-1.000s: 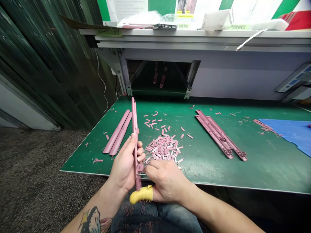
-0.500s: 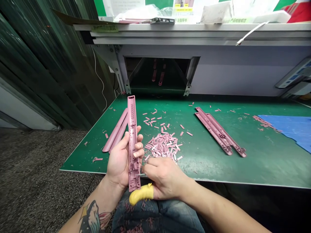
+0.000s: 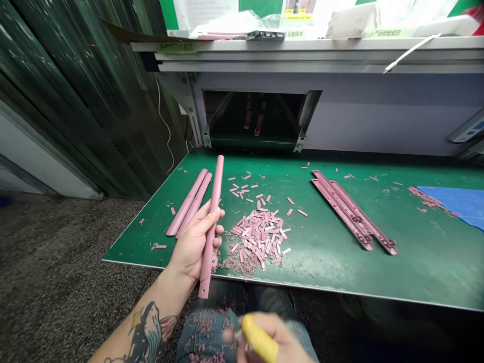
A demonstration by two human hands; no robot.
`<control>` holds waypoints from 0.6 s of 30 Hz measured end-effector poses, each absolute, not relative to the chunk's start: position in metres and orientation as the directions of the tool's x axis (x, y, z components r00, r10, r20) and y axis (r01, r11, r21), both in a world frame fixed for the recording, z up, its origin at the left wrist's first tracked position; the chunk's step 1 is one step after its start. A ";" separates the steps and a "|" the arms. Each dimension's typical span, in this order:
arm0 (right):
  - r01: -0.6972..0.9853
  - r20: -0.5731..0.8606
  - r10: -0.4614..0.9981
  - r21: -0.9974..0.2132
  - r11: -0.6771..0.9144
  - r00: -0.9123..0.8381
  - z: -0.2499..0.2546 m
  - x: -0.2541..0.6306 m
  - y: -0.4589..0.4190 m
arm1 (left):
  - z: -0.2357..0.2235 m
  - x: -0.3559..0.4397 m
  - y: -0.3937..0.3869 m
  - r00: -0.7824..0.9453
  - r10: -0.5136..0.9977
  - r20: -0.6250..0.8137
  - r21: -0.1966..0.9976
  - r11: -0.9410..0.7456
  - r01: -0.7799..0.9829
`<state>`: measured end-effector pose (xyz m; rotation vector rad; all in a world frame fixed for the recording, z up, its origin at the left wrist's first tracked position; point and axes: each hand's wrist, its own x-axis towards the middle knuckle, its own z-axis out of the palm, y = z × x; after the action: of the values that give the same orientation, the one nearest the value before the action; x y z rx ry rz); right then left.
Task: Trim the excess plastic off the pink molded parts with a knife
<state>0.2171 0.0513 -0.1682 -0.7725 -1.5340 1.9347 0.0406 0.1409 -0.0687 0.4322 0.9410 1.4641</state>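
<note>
Head view: the left hand point(image 3: 191, 244) wraps closed around a long, slim pink plastic housing point(image 3: 212, 222), held nearly upright over the green workbench mat point(image 3: 381, 275). The right hand point(image 3: 260, 338), blurred over the lap, wears a yellow rubber finger cot point(image 3: 259, 339); whether it grips anything cannot be told. Pink plastic offcuts point(image 3: 259, 239) lie heaped just beside the left hand.

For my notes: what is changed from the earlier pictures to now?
The right hand, with its yellow finger cot, moved off the pink plastic part, down over the lap. The left hand still holds the part, now turned rounded side up. The scrap pile stayed.
</note>
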 end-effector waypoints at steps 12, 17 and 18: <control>0.394 0.436 0.660 -0.556 0.732 -0.611 -0.105 0.234 0.120 | -0.066 0.059 0.151 -0.068 0.946 -0.317 0.889 0.271 -0.370; 0.394 0.557 0.736 -0.621 0.677 -0.386 -0.107 0.233 0.122 | -0.073 0.071 0.156 -0.092 0.953 -0.290 0.907 0.243 -0.344; 0.340 0.512 0.794 -0.721 0.604 -0.326 -0.106 0.230 0.123 | -0.076 0.078 0.157 -0.106 0.955 -0.278 0.913 0.228 -0.339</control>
<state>0.2298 0.1227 -0.1060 -0.9052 -1.9140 0.6242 0.0775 0.1571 -0.0760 0.7028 1.1809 1.2603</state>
